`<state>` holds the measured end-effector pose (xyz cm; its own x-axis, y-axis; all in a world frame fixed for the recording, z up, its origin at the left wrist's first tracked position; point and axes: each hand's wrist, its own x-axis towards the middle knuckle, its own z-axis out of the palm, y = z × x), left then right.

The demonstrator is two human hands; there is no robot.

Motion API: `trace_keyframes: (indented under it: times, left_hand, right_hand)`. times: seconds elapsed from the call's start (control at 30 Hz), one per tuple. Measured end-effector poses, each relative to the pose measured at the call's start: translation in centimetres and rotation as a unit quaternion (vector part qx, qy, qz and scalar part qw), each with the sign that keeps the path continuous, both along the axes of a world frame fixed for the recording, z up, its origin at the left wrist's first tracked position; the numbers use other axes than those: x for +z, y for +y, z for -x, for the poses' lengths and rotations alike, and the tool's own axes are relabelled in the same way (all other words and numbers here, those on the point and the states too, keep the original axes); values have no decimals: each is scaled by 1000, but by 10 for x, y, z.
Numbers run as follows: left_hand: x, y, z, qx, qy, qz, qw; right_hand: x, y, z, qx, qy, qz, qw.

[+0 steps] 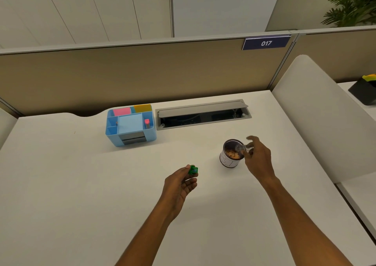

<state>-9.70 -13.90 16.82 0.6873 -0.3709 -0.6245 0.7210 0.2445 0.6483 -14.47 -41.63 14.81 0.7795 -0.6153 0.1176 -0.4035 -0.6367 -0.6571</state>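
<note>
Head view. Left hand point(181, 184) over the bench point(81, 184), thumb and fingertips pinching a small green piece point(193, 170), held clear of the surface. Right hand point(257, 157) further out, fingers curled round a small clear cup point(240, 148), tipped on its side above the mouth of the tin point(228, 162). Tin upright on the bench, brownish bits inside; what they are, cannot tell. Green piece near the tin, apart from it. Blue organiser point(130, 125) at the back, beside an open cable tray point(203, 114). Sign "017" point(266, 43) on the partition.
</note>
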Motion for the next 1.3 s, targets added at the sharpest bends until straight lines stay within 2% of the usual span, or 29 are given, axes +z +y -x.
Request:
trace_keyframes:
  times: [0.13, 0.3, 0.37, 0.5, 0.63, 0.87, 1.1, 1.3]
  left_hand:
    - [-1, 2, -1, 2, 1, 1, 1000]
    - [-1, 5, -2, 5, 0, 3, 1000]
    - [-1, 6, -4, 7, -3, 3, 1000]
    - [-1, 11, -9, 8, -9, -3, 1000]
    - [1, 18, -13, 2, -25, -8, 1000]
    - [3, 41, -21, 11, -110, -58, 992]
    - [8, 72, -26, 15, -186, -117, 975]
    - [5, 97, -27, 43, -191, -134, 971]
  right_hand:
    - [-7, 1, 1, -7, -9, 22, 1000]
    - [-12, 5, 3, -58, -54, -73, 994]
    - [-13, 12, 5, -85, -75, -145, 983]
    - [-3, 44, 8, -75, -137, -358, 921]
    - [11, 87, 6, 14, -157, -417, 895]
    - [23, 145, 1, 143, -127, -348, 918]
    - [23, 179, -7, 182, -111, -319, 923]
    - [22, 205, -17, 188, -122, -317, 922]
